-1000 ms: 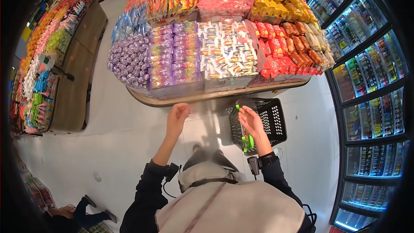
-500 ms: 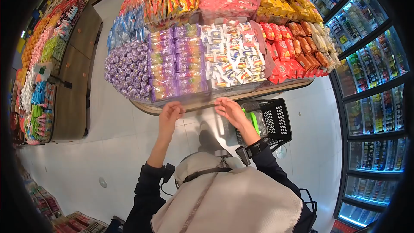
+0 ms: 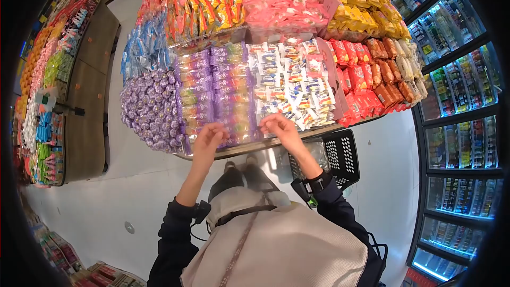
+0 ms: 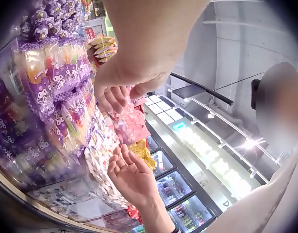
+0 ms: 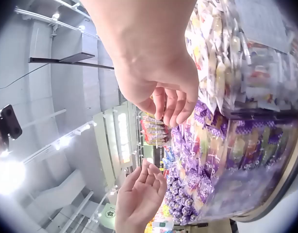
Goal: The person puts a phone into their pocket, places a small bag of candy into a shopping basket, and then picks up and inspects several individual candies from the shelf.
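Note:
My left hand point(image 3: 208, 141) hovers at the front of the purple-wrapped candy packs point(image 3: 231, 93), its fingers loosely bent around nothing. Level with it, my right hand point(image 3: 281, 130) is held before the white-wrapped sweets point(image 3: 295, 82), also empty with relaxed fingers. A gap separates the two hands. In the left wrist view the purple packs point(image 4: 57, 82) fill the left side, and the right hand point(image 4: 134, 179) shows its palm. Purple round lollipops point(image 3: 151, 109) are heaped left of the packs. The right wrist view shows the clear bin wall point(image 5: 246, 160) in front of the packs.
A black shopping basket point(image 3: 342, 157) is on the floor by the stand's front right. Red packets point(image 3: 353, 69) and pink bags point(image 3: 284, 0) fill other bins. Glass-door fridges point(image 3: 462, 138) line the right; another candy stand point(image 3: 87, 74) is at left.
The body has moved closer to the candy stand. My right hand, over the basket's green handle a second ago, has shifted left and forward to the bins; my left hand now overlaps the purple packs.

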`<move>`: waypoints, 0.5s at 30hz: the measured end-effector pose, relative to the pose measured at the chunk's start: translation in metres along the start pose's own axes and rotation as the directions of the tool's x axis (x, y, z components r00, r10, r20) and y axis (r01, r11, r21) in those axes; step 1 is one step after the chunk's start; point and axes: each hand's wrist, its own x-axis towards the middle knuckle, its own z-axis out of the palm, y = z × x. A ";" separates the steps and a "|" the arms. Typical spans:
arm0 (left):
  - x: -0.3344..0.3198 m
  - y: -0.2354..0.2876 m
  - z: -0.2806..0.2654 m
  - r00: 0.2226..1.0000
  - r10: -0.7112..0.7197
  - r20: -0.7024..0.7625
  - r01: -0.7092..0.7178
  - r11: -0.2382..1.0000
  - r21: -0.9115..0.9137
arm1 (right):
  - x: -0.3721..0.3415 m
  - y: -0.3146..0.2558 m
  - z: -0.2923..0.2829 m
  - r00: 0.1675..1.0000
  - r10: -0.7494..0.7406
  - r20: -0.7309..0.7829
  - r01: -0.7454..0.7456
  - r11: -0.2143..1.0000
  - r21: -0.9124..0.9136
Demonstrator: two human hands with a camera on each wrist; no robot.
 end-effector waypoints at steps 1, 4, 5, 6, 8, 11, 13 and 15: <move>0.004 0.000 -0.002 1.000 0.002 0.009 -0.002 1.000 -0.013 | 0.009 -0.002 -0.007 1.000 -0.005 -0.013 0.005 1.000 -0.014; 0.016 0.002 -0.007 1.000 0.003 0.027 -0.002 0.999 -0.041 | 0.042 -0.026 -0.015 0.966 -0.225 -0.127 0.193 0.955 -0.225; 0.019 0.004 -0.008 1.000 -0.004 0.028 0.006 0.999 -0.041 | 0.047 -0.042 -0.018 0.969 -0.188 -0.160 0.112 0.912 -0.394; 0.022 0.006 -0.011 0.999 -0.010 0.032 0.011 0.999 -0.039 | 0.059 -0.049 -0.021 0.959 -0.230 -0.163 0.138 0.887 -0.440; 0.032 0.004 -0.021 0.997 -0.008 0.081 0.009 1.000 -0.012 | 0.085 -0.063 -0.028 0.926 -0.352 -0.139 0.201 0.768 -0.608; 0.042 0.017 -0.031 0.992 -0.007 0.126 0.012 0.999 -0.036 | 0.122 -0.082 -0.032 0.859 -0.512 0.003 0.259 0.429 -0.865; 0.047 0.025 -0.039 0.992 -0.021 0.126 0.029 0.997 -0.069 | 0.143 -0.088 -0.033 0.832 -0.542 0.116 0.269 0.212 -0.939; 0.053 0.026 -0.049 0.991 0.011 0.134 0.001 0.996 -0.087 | 0.160 -0.084 -0.037 0.856 -0.505 0.113 0.214 0.146 -0.966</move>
